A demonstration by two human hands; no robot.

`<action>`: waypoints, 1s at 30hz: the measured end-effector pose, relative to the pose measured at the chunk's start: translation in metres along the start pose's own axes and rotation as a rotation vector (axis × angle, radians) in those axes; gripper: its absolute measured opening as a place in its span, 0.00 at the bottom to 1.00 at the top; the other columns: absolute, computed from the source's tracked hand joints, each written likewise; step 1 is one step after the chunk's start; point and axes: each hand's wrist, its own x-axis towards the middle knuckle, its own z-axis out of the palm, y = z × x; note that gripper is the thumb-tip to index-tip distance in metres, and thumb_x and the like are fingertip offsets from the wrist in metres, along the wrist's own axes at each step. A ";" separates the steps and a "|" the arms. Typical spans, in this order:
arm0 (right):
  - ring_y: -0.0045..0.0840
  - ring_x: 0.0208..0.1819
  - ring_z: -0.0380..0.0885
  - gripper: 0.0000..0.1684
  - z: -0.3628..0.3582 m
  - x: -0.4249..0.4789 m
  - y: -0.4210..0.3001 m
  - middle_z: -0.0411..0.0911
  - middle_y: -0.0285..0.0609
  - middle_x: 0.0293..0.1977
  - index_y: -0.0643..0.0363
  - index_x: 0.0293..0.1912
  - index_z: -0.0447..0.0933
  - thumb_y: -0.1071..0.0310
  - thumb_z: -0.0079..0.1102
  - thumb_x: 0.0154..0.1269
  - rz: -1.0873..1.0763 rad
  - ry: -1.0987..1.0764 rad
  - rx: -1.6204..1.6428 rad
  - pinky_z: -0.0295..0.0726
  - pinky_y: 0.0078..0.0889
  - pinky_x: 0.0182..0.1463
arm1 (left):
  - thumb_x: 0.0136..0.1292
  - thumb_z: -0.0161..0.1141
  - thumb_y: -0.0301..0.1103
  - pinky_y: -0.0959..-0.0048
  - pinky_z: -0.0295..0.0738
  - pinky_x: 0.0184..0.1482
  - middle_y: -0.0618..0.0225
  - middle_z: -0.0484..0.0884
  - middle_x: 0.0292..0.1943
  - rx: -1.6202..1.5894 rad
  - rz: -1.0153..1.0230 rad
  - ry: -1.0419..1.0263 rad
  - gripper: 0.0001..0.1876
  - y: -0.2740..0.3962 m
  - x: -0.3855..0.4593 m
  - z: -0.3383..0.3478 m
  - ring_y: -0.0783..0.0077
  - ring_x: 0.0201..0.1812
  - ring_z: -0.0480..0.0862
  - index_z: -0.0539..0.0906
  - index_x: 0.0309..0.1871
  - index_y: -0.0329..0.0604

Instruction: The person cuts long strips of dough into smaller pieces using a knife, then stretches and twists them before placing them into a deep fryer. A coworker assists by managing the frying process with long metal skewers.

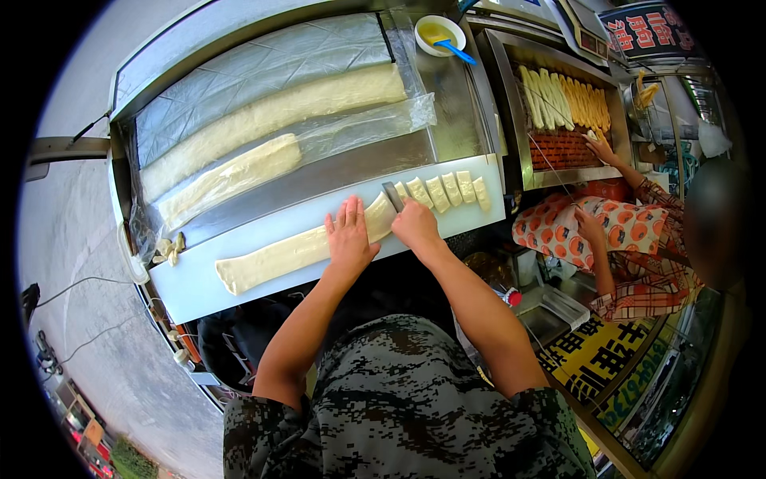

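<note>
A long flat strip of dough (275,256) lies across a white cutting board (185,293). My left hand (350,236) rests flat on the strip near its right end, fingers apart. In my right hand (417,226) is a dough cutter (392,196), its metal blade standing at the strip's right end. To the right of the blade, several cut dough pieces (452,189) sit in a row with small gaps between them. The cutter's handle is hidden inside my right fist.
Beyond the board, two dough logs (281,117) (233,176) lie under clear plastic film. A white bowl (426,25) of yellow liquid holds a blue-handled brush (455,51). At right, a co-worker's hand (600,148) reaches over a fryer (556,157) with dough sticks (553,99). Dough scraps (170,248) lie at left.
</note>
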 end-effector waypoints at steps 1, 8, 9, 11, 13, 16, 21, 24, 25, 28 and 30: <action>0.56 0.40 0.80 0.14 0.003 -0.005 0.009 0.81 0.64 0.34 0.68 0.41 0.78 0.71 0.53 0.55 0.019 -0.039 -0.014 0.79 0.52 0.46 | 0.39 0.76 0.43 0.42 0.52 0.71 0.58 0.58 0.74 0.002 -0.011 0.000 0.55 -0.003 0.000 -0.002 0.56 0.73 0.59 0.60 0.73 0.36; 0.56 0.34 0.80 0.12 0.024 -0.066 0.045 0.81 0.61 0.29 0.66 0.40 0.76 0.68 0.55 0.60 -0.100 0.033 0.091 0.79 0.55 0.40 | 0.41 0.75 0.42 0.42 0.53 0.71 0.59 0.58 0.74 0.011 -0.031 0.004 0.53 -0.001 -0.005 -0.003 0.59 0.74 0.59 0.61 0.72 0.36; 0.56 0.33 0.80 0.12 0.032 -0.066 0.036 0.80 0.61 0.28 0.65 0.40 0.75 0.67 0.55 0.61 -0.140 0.059 0.134 0.79 0.55 0.40 | 0.41 0.75 0.42 0.41 0.53 0.71 0.59 0.58 0.74 -0.006 -0.017 0.001 0.53 -0.001 -0.004 -0.003 0.59 0.74 0.59 0.61 0.72 0.36; 0.56 0.34 0.80 0.10 0.041 -0.055 0.017 0.80 0.62 0.27 0.65 0.40 0.75 0.70 0.55 0.59 -0.106 0.068 0.098 0.79 0.55 0.40 | 0.40 0.75 0.42 0.41 0.52 0.71 0.58 0.58 0.74 -0.004 -0.008 0.005 0.54 -0.006 -0.004 -0.007 0.57 0.74 0.59 0.61 0.72 0.36; 0.56 0.35 0.80 0.11 0.037 -0.041 -0.004 0.80 0.62 0.29 0.66 0.41 0.76 0.71 0.55 0.58 0.001 0.007 0.030 0.79 0.54 0.41 | 0.39 0.77 0.43 0.40 0.52 0.71 0.58 0.57 0.74 0.019 -0.013 -0.004 0.55 -0.012 -0.010 -0.003 0.55 0.74 0.59 0.60 0.73 0.36; 0.54 0.40 0.81 0.13 0.022 -0.007 -0.027 0.82 0.61 0.35 0.65 0.41 0.76 0.70 0.54 0.57 -0.040 -0.103 -0.030 0.80 0.52 0.44 | 0.39 0.77 0.43 0.41 0.51 0.71 0.58 0.57 0.74 -0.009 -0.034 -0.003 0.55 -0.025 -0.017 -0.009 0.55 0.74 0.58 0.60 0.73 0.36; 0.54 0.40 0.81 0.12 0.027 -0.040 0.016 0.81 0.62 0.34 0.64 0.41 0.76 0.70 0.53 0.58 0.001 -0.102 -0.033 0.79 0.53 0.45 | 0.39 0.77 0.43 0.41 0.50 0.72 0.58 0.57 0.74 0.011 -0.062 -0.017 0.55 -0.024 -0.016 -0.016 0.56 0.74 0.58 0.60 0.73 0.36; 0.55 0.35 0.81 0.09 0.034 -0.067 0.024 0.81 0.59 0.30 0.64 0.39 0.75 0.69 0.54 0.60 -0.066 -0.034 0.037 0.79 0.54 0.40 | 0.39 0.77 0.44 0.40 0.51 0.71 0.59 0.59 0.73 0.015 -0.059 0.012 0.56 -0.026 -0.019 -0.012 0.58 0.74 0.58 0.60 0.73 0.36; 0.55 0.33 0.80 0.09 0.038 -0.071 0.020 0.81 0.58 0.28 0.64 0.39 0.74 0.69 0.54 0.60 -0.103 0.001 0.077 0.79 0.54 0.38 | 0.39 0.77 0.44 0.40 0.52 0.71 0.60 0.59 0.73 0.018 -0.055 0.027 0.56 -0.027 -0.019 -0.011 0.59 0.74 0.59 0.60 0.73 0.36; 0.56 0.30 0.80 0.08 0.057 -0.067 -0.007 0.80 0.57 0.26 0.65 0.37 0.73 0.70 0.54 0.60 -0.169 0.078 0.102 0.79 0.54 0.36 | 0.39 0.77 0.44 0.39 0.52 0.71 0.60 0.60 0.73 0.006 -0.047 0.022 0.56 -0.028 -0.019 -0.015 0.59 0.73 0.59 0.60 0.73 0.36; 0.56 0.32 0.80 0.09 0.061 -0.048 -0.027 0.80 0.59 0.27 0.66 0.37 0.75 0.70 0.54 0.59 -0.151 0.068 0.093 0.79 0.54 0.37 | 0.39 0.77 0.44 0.37 0.52 0.70 0.60 0.60 0.73 0.055 -0.046 0.045 0.56 -0.032 -0.018 -0.012 0.59 0.73 0.59 0.60 0.73 0.36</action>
